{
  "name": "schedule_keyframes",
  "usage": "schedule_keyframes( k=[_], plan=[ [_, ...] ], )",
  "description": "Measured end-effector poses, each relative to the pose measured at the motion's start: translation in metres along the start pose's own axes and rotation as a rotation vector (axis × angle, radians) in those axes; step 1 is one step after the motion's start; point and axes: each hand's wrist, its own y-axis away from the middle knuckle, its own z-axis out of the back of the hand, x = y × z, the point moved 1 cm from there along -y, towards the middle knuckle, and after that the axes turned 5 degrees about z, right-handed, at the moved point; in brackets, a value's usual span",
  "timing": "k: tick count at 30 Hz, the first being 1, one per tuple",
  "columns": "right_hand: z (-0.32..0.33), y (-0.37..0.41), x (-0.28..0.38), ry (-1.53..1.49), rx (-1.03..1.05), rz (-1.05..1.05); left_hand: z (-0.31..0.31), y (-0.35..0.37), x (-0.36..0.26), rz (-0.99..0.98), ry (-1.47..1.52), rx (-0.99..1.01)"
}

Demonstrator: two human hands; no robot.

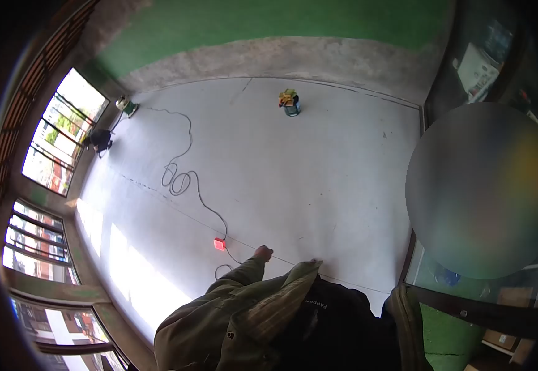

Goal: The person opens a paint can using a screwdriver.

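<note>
Left hand: the left hand [263,252] pokes out of its sleeve over the pale floor [343,167]. It's tiny in the view and looks kinda curled, but I can't tell how far open the fingers are or whether anything's in there.
Right hand: out of view. Just the right sleeve [407,321] shows, off to the right of the left hand and cut off at the bottom.
Red box: the red box [219,244] sits on the floor just left of the left hand, apart from it. It's glowing bright, so the details on its face are hard to make out.
Cable: one length of cable [190,133] leaves the box, loops beyond and left of the hand, then gets thin and faint near the green machine [130,108]. Another bit slips behind the left sleeve [244,273], so I lose it there.
Dark shape: way off left of the hand, by the window [65,133], there's a dark shape [101,141]. Too small to say what it is.
Bucket: the bucket [292,112] stands well beyond the hand, with a yellowish bundle [289,97] covering its top; contents hidden.
Blur: a big smeared oval [485,191] right of the hand hides most of what's behind it.
Shirt: lettering on the dark shirt [337,318], nearer the wearer than the hand, is only partly readable.
</note>
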Motion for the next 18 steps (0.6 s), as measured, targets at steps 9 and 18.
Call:
schedule_keyframes(
  k=[9, 18],
  plan=[
    [0.042, 0.026, -0.103, 0.066, 0.272, -0.057, 0.01, -0.024, 0.095, 0.12, -0.173, 0.026],
    [0.201, -0.063, -0.287, 0.228, 0.532, 0.013, 0.008, -0.027, -0.09, -0.32, -0.097, 0.056]
  ],
)
